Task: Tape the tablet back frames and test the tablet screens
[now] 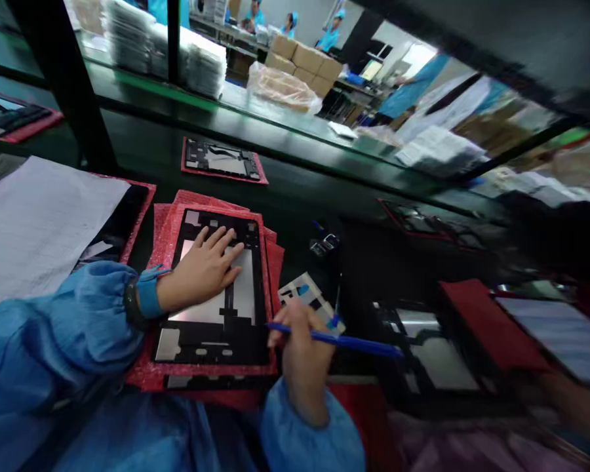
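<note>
The left hand [201, 272] is pressing palm-down on a black-framed display panel [236, 354], its fingers spread wide across the upper part, while the right hand [302, 360] is pinching a blue pen [358, 343] between curled fingers, with the pen's tip lying just over the panel's right edge. The panel is sitting near centre on a stack of red foam pouches [274, 275], with silver metal showing through its black mask (judged a thin, stiff, fairly light laminate, liable to scratch or crease under point pressure). Its face is looking smooth and probably slippery, so the outer edges are judged the sound place to take hold, not the bare metal. A printed card [309, 300] is lying just right of the panel, beside the right hand. To the left, a white paper sheet [39, 229] is lying near the stack. Farther off, a second panel [221, 160] is resting on a red sheet, cartons [302, 65] are standing on the far bench, and co-workers in blue gowns [285, 23] are working beyond them.
</note>
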`<state>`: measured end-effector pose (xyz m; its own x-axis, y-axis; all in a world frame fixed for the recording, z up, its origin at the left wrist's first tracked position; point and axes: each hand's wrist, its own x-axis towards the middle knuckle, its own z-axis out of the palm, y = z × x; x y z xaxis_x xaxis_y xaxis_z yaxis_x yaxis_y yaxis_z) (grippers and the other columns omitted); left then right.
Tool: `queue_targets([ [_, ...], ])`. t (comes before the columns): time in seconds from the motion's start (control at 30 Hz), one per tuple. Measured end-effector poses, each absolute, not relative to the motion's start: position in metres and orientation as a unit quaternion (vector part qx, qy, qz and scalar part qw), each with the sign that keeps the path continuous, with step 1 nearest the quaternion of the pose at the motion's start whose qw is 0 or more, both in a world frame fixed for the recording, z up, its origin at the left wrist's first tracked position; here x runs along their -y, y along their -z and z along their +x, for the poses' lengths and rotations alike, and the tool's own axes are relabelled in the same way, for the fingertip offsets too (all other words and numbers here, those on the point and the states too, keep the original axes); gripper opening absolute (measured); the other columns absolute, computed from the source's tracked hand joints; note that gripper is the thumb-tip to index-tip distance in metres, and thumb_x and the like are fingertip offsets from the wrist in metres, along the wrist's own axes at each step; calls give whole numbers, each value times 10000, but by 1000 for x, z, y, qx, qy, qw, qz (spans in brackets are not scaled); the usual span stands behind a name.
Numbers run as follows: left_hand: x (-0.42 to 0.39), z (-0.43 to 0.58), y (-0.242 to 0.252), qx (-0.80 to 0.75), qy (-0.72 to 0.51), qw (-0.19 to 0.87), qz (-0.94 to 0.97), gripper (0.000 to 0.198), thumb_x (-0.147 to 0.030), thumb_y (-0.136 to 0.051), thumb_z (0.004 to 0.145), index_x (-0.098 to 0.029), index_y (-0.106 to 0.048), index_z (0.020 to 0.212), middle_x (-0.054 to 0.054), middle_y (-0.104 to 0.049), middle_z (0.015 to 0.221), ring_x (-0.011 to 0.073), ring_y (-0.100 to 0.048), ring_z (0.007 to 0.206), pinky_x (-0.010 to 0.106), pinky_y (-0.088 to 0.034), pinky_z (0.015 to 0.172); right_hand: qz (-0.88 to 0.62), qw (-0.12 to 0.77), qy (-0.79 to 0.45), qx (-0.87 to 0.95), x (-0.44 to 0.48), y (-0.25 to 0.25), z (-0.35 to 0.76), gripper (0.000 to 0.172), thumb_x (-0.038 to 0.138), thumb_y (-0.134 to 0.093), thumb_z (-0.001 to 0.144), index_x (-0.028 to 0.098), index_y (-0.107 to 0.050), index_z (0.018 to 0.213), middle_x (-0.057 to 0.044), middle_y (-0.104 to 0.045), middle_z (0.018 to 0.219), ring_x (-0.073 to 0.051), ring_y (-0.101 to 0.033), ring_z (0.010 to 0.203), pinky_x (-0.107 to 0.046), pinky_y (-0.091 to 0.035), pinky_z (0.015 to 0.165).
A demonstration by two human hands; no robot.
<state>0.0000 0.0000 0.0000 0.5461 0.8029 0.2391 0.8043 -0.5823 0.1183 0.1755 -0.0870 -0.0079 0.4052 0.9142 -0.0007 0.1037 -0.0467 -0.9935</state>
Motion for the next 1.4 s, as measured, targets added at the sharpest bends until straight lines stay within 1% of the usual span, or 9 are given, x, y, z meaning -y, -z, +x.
queue_targets([
  [0.1,-1,1,1,455,137,3,-880,472,-369,-361,948,-143,-484,1344,189,-432,1442,349,-357,1349,544,-264,1100,-718,531,-156,422,58,-7,233,390,552,-541,819,185,-570,689,18,-575,532,-139,-558,487,-257,-464,512],
  [0.23,-2,2,2,455,141,4,-879,466,-362,-371,945,-138,-499,1333,195,-441,1434,354,-360,1347,551,-272,1095,-742,235,-33,627,23,-7,295,194,309,-578,794,183,-657,919,-85,-674,971,-224,-629,947,-360,-485,883],
  [0.33,-2,2,4,454,145,5,-879,464,-360,-374,943,-137,-506,1328,192,-454,1426,354,-359,1348,554,-277,1093,-751,165,-14,640,-4,3,321,490,111,-500,729,169,-583,1209,-132,-549,1291,-265,-514,1200,-412,-415,1006],
  [0.47,-2,2,6,454,153,8,-878,464,-362,-379,941,-143,-506,1329,180,-460,1425,351,-356,1351,555,-280,1094,-768,163,16,619,-40,12,332,702,61,-437,735,165,-348,1423,-125,-424,1428,-253,-432,1292,-418,-407,1029],
  [0.73,-2,4,5,458,146,8,-877,451,-355,-389,939,-160,-510,1327,170,-473,1419,343,-371,1345,556,-284,1092,-787,135,40,601,-58,8,334,596,36,-392,768,199,-505,1330,-137,-515,1357,-307,-514,1208,-490,-457,954],
  [0.93,-3,1,5,455,153,-40,-876,512,-391,-379,939,-133,-445,1375,171,-446,1439,327,-331,1369,530,-261,1111,-708,208,53,673,-3,-7,299,592,263,-435,896,72,-286,1435,-182,-398,1439,-236,-390,1331,-402,-373,1073],
  [1.07,-14,-7,1,455,176,-115,-865,500,-388,-344,948,-142,-449,1370,158,-437,1448,304,-367,1351,495,-349,1062,-541,168,41,823,73,-1,243,436,360,-407,945,325,-405,1379,-48,-424,1446,-255,-391,1335,-538,-343,1071],
  [1.2,-48,-25,-1,535,271,-135,-789,434,-393,-436,895,-206,-555,1268,140,-448,1435,328,-372,1328,561,-321,1038,-479,141,-12,867,122,16,212,593,443,-484,900,270,-315,1442,-91,-239,1535,-309,-321,1369,-492,-415,1030],
  [1.4,-102,-67,0,600,323,-195,-705,512,-564,-460,802,-131,-698,935,142,-699,960,300,-622,945,414,-476,835,-486,212,-11,847,125,44,209,566,431,-494,894,273,-361,1421,-78,-156,1558,-354,-260,1384,-531,-412,1015],
])
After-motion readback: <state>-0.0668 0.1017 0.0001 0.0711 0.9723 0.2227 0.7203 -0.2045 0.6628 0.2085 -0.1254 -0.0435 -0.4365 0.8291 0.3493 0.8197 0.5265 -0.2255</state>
